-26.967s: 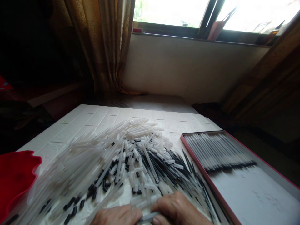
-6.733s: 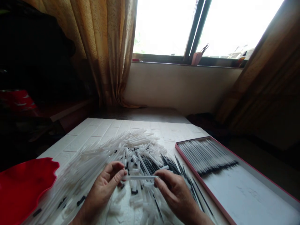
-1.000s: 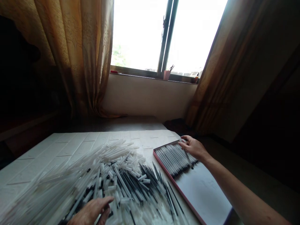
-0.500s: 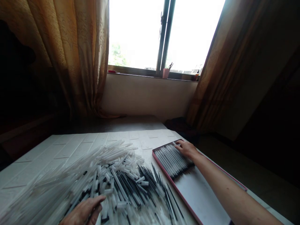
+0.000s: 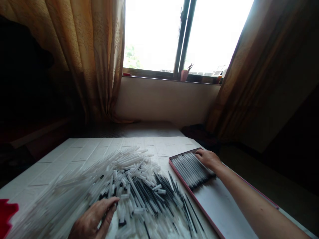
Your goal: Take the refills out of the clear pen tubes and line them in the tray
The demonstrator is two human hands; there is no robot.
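Bending over the far right end of a tidy row, our right grip has its fingers lowered at the slim grey tubes; its own back hides the fingertips, so we cannot tell whether they pinch one. The tubes lie side by side in a shallow, red-edged tray, their near ends dark. To keep the row true, we would do best to press lightly, settle each tube flat against its neighbour, level the ends, and lift the fingers straight up so nothing rolls. Our right forearm spans the tray's right side and is best kept raised, clear of the dark ends. Our left grip hangs at the heap of clear tubes, thumb and forefinger a narrow gap apart, nothing visible between. Thin black rods lie between it and the tray. Everything sits on a white, brick-patterned bench, with a red, wavy-edged thing at the left edge of view.
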